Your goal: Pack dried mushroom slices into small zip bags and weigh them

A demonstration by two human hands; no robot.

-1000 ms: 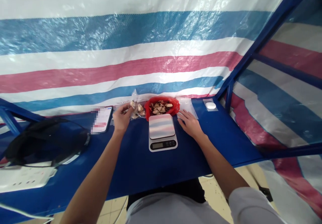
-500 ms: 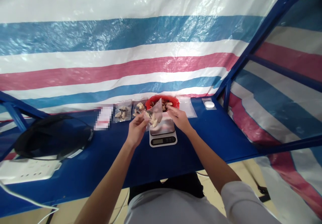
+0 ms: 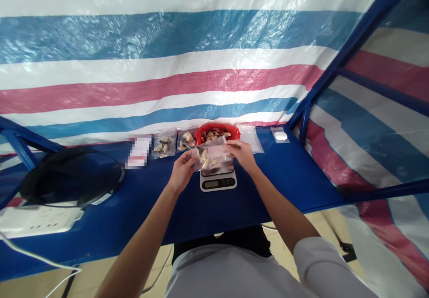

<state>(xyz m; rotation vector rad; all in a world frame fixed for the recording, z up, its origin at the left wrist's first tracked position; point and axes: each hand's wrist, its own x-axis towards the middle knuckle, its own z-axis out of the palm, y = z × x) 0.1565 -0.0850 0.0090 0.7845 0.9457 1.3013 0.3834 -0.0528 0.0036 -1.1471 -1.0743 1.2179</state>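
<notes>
Between my two hands a clear plastic bag [image 3: 212,156] is held up over a white kitchen scale [image 3: 218,184]. Pale, dark-edged dried slices, perhaps mushroom, lie inside the bag. My left hand [image 3: 182,167] pinches its left side. My right hand [image 3: 241,154] grips the upper right corner between thumb and fingers. Just behind the bag sits a red basket [image 3: 238,132] with more of the dried slices. The bag hides most of the scale's plate; its display and buttons show in front.
Two filled clear bags, one at the left [image 3: 164,144] and one nearer the basket [image 3: 186,140], lie beside a blurred card [image 3: 139,151]. Flat clear bags [image 3: 252,138] and a small bag with a white round item [image 3: 280,135] lie right. A black mesh-like item [image 3: 72,177] and power strip [image 3: 40,220] are at left.
My right hand has closed on the bag's right corner. The bag, tilted upright before, is now stretched sideways between both hands. The view has tipped slightly.
</notes>
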